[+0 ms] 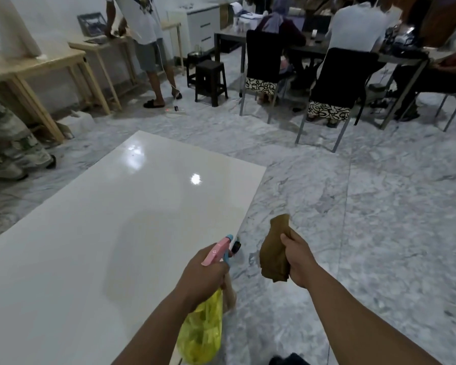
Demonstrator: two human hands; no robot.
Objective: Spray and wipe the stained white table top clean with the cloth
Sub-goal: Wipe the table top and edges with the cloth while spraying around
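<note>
**Spray step in hand, cloth held ready**

Head view, the only one you have: your left hand (pixel 204 270) is wrapped round the neck of the spray bottle (pixel 200 330), fingers curled under the pink trigger head (pixel 217 251). The yellow body hangs below your fist, over the near right edge of the white table top (pixel 95 246). The nozzle faces away from you, roughly along that edge rather than squarely over the surface. Your right hand (pixel 298 259) grips the bunched brown cloth (pixel 274 248) in a closed fist, held in the air over the marble floor (pixel 379 206), just right of the table and apart from it.

The table top looks glossy, with a faint duller patch near its middle; whether that is stain, shadow or spray is too unclear to tell.

By the look of it you are at the spraying stage, with the cloth not yet on the surface. The next move calls for swinging the nozzle left over the table, squeezing the trigger, then bringing the cloth across onto the wetted area.
</note>
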